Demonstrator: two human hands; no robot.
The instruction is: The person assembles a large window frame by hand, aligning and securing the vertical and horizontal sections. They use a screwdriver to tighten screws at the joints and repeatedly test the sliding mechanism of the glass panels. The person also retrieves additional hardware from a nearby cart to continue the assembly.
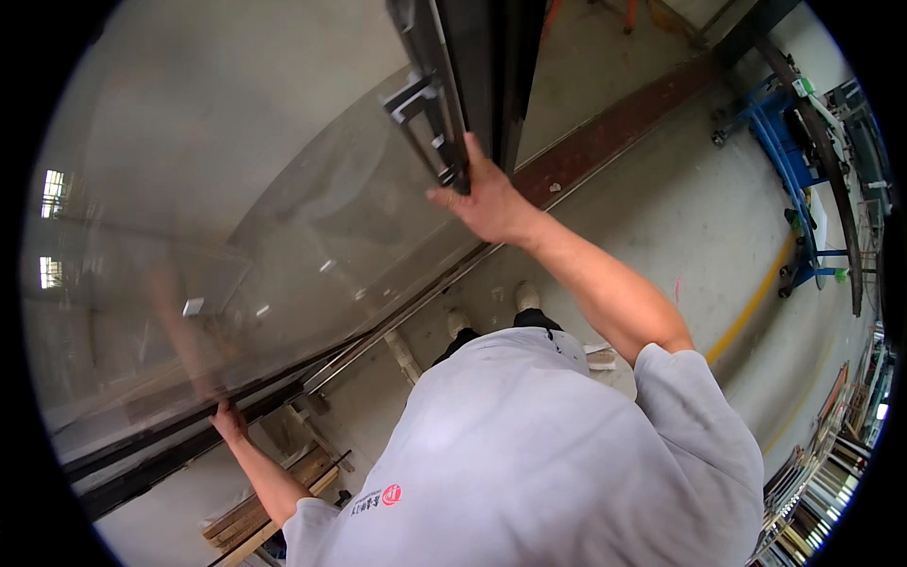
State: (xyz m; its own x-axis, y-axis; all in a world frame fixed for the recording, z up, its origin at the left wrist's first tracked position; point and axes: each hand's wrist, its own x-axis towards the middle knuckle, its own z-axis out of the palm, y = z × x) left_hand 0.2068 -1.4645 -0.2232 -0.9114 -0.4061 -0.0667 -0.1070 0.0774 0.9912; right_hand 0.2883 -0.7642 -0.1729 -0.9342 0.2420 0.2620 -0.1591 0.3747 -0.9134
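A large glass pane (312, 227) fills the left side, reflecting windows and an arm. Along its near side runs a dark frame edge (274, 383). My left hand (228, 422) is at this edge in the lower left, fingers curled over it. At the top middle stands a dark metal profile (436, 104) with a hollow, stepped end. My right hand (487, 198) grips the lower end of that profile, thumb on the left side and fingers on the right. Part of the fingers of both hands is hidden.
A blue wheeled cart (789, 142) stands at the upper right, with a long dark curved strip (836, 170) beside it. A reddish-brown floor strip (614, 123) runs behind my right hand. Wooden boards (265, 501) lie below my left hand. Racked long pieces (812, 491) line the right rim.
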